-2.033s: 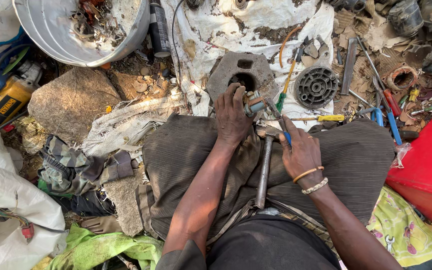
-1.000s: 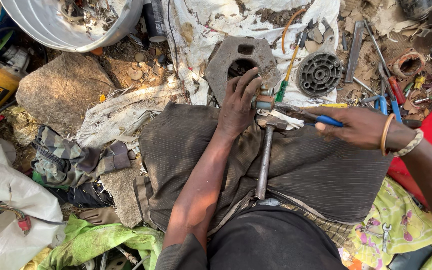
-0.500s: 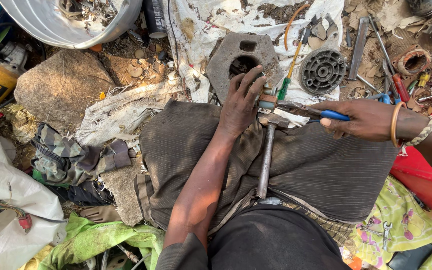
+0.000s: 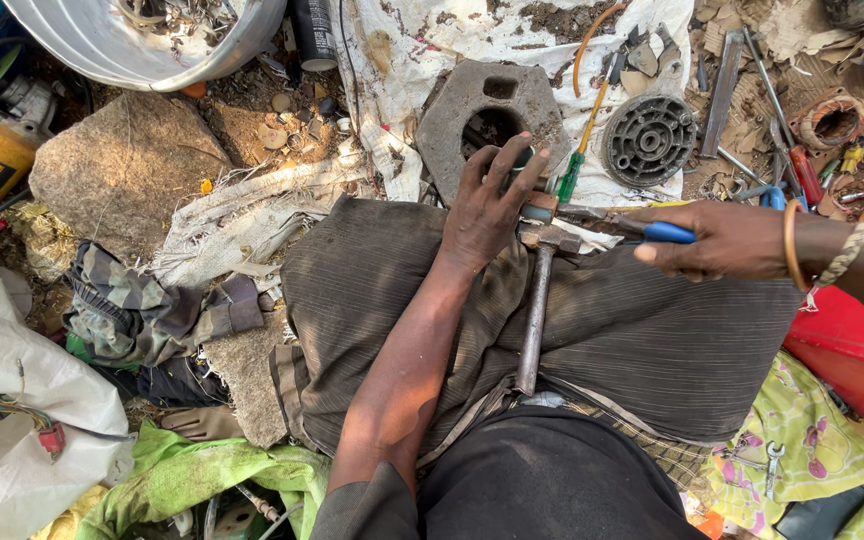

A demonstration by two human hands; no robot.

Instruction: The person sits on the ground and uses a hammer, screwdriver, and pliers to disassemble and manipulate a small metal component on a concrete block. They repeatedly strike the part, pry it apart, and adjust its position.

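Head view: the left hand (image 4: 487, 205) lies over a small metal cylinder (image 4: 518, 160) at the near edge of one hexagonal metal block (image 4: 492, 120); its grip is pressed around the part, most of which is hidden beneath the fingers, so its shape cannot be fully made out. The right hand (image 4: 727, 240), entering from the right with two bracelets on the wrist, has its grip closed on one pair of blue-handled pliers (image 4: 642, 228); the pliers' tip reaches left to just beside the left hand, where the contact point is hard to discern. One hammer (image 4: 535, 300) rests on the lap, head far, handle near, untouched. Right of the block lies one round perforated disc (image 4: 649, 140). One green-handled screwdriver (image 4: 577, 160) lies between block and disc. At far left, one grey basin (image 4: 142, 45) is cut off by the frame edge.
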